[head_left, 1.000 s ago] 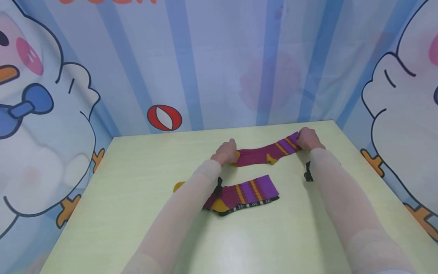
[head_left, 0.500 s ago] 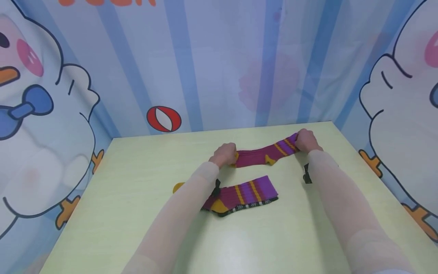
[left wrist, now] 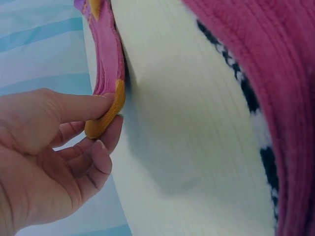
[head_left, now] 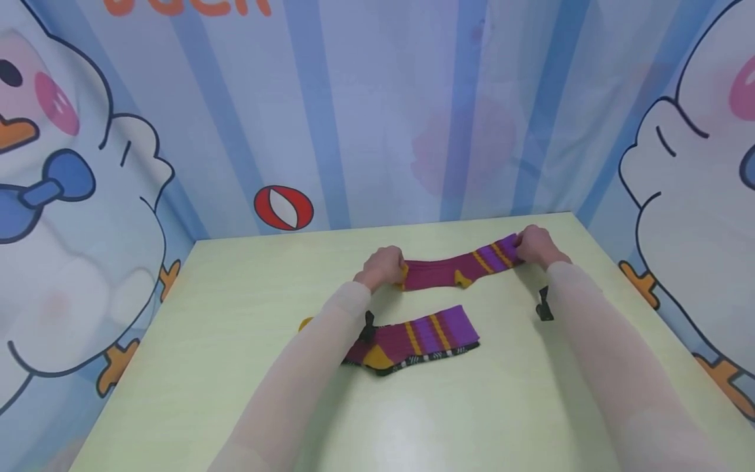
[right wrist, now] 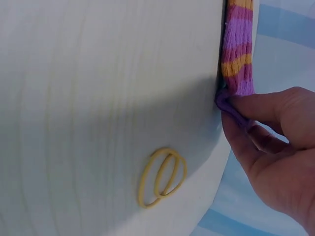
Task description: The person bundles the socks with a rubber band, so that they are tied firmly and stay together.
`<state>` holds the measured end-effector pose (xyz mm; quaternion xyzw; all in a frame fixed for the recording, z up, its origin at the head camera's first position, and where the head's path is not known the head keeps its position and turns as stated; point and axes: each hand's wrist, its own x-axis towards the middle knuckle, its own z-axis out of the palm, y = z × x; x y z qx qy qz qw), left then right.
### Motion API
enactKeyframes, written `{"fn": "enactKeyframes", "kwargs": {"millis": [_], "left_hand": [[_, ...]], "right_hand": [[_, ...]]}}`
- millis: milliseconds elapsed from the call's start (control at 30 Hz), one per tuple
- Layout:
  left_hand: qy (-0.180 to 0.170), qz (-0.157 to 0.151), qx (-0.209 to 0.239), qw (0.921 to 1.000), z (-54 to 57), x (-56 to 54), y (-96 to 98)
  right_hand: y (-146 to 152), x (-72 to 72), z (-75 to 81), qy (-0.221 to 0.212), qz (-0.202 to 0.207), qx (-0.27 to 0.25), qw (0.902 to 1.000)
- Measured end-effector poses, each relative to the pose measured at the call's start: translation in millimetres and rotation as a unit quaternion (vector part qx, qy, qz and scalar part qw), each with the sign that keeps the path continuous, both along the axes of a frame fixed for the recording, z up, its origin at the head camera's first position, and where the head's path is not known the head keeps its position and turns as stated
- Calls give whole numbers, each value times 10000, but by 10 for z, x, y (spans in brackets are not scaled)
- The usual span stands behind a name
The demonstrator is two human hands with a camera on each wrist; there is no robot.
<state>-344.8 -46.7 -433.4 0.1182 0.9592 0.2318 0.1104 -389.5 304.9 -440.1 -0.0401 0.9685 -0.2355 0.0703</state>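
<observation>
Stretched between the two hands is a maroon sock with purple and yellow stripes, a yellow heel and a yellow toe. My left hand pinches its toe between thumb and fingers, plain in the left wrist view. At the cuff, my right hand pinches the purple edge, which folds over the fingers in the right wrist view. Nearer to me lies a matching striped sock on top of a black-and-white patterned sock. My left forearm covers part of this stack.
A yellow rubber band, looped over itself, lies on the pale table near the right hand. Cartoon-printed cloth walls stand behind the table and on both sides.
Both hands keep their pinch on the sock. The right hand has shifted slightly to the right, and the left hand slightly to the left.
</observation>
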Motion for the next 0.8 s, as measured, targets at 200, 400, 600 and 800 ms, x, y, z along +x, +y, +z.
{"fn": "enactKeyframes", "kwargs": {"millis": [200, 400, 600, 800], "left_hand": [[11, 0, 498, 9988, 8, 36, -85], [108, -61, 773, 9969, -24, 8, -177], [121, -56, 1028, 9946, -21, 3, -246], [75, 183, 1347, 9907, -6, 7, -363]], "right_hand": [[32, 73, -25, 25, -100, -560, 9984], [-24, 117, 7, 142, -70, -951, 9953], [-61, 204, 108, -14, 45, -1571, 9876], [-52, 272, 145, -162, 174, -2124, 9769]]}}
